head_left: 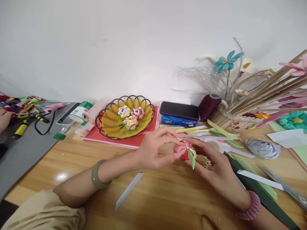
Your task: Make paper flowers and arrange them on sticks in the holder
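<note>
Both hands meet over the wooden table (168, 195) around a small folded paper flower (185, 150), pink and red with a green paper tip hanging below. My left hand (153, 150), with a gold ring and a green bangle at the wrist, pinches the flower's left side with thumb and fingers. My right hand (216, 169), a pink bracelet on its wrist, cradles the flower from the right and below. A white paper strip (129, 191) lies on the table under my left forearm.
A yellow wire basket (112, 123) with three paper flowers sits on a red folder behind. A black-topped tissue pack (179, 114), maroon thread spool (208, 107), paper strips (203, 130), grey paper flower (262, 148), stick vase with flowers (240, 118). Another person's hand (4, 118) far left.
</note>
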Motion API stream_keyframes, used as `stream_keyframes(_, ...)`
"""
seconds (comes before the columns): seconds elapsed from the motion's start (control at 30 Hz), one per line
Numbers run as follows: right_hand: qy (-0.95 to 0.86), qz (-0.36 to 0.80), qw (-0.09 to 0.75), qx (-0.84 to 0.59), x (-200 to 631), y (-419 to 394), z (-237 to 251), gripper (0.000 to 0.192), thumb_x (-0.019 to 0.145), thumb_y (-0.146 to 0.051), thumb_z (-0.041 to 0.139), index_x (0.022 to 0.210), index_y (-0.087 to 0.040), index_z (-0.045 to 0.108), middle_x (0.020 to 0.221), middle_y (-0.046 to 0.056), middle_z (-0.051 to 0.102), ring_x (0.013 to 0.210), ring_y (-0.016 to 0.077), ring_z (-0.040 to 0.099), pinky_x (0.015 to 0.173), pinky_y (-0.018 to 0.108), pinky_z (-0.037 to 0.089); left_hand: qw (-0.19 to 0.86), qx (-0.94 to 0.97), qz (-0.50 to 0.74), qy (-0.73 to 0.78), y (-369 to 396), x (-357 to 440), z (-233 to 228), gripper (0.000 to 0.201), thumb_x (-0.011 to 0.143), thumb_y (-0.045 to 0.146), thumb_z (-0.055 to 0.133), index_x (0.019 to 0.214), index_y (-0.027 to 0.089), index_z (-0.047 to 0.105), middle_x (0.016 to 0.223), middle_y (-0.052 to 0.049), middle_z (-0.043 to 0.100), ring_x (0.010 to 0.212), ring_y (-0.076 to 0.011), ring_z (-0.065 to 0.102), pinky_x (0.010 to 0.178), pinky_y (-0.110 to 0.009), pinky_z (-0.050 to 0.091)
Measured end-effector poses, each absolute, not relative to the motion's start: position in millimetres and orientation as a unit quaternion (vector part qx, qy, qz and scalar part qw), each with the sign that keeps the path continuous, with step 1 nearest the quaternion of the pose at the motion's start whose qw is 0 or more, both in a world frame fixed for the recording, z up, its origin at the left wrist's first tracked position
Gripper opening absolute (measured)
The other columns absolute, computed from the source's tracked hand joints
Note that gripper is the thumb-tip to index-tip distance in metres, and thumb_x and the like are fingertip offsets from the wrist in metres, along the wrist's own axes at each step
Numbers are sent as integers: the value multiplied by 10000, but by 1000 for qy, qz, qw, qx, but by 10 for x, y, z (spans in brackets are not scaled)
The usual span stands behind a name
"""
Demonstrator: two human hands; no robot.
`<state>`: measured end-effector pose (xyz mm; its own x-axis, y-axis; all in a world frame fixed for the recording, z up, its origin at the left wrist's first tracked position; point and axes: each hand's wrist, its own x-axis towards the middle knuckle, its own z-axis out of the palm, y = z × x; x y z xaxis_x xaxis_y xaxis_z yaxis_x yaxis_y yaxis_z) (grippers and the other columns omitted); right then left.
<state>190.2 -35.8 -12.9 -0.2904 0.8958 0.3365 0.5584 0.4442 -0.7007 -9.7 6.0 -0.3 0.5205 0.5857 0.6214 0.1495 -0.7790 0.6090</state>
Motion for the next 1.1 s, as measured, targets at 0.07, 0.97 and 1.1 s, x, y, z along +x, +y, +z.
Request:
stream_keyframes(0.07,-759,249,346,-492,1893,-361,-100,371,808,-312,573,1163,-234,500,1079,56,635,857,181,630,734,312,534,275,825,437,229,65,-92,19,231,764,255,602,973,160,616,1013,-107,633,944,-180,578,849,-339,461)
stream_keyframes(0.97,-789,211,327,-475,1762,-396,-89,283,855,-316,499,1109,-219,579,1095,72,651,995,224,598,846,378,487,708,534,324,329,-15,33,-98,208,717,338,638,729,133,602,543,5,631,545,-149,636,616,-288,507)
stream_keyframes(1.1,-721,324,349,-504,1762,-380,-14,215,859,-346,490,949,-224,642,908,35,695,810,185,636,731,291,514,712,530,326,326,-22,42,-66,248,701,372,652,700,140,566,535,6,626,544,-152,633,610,-292,498)
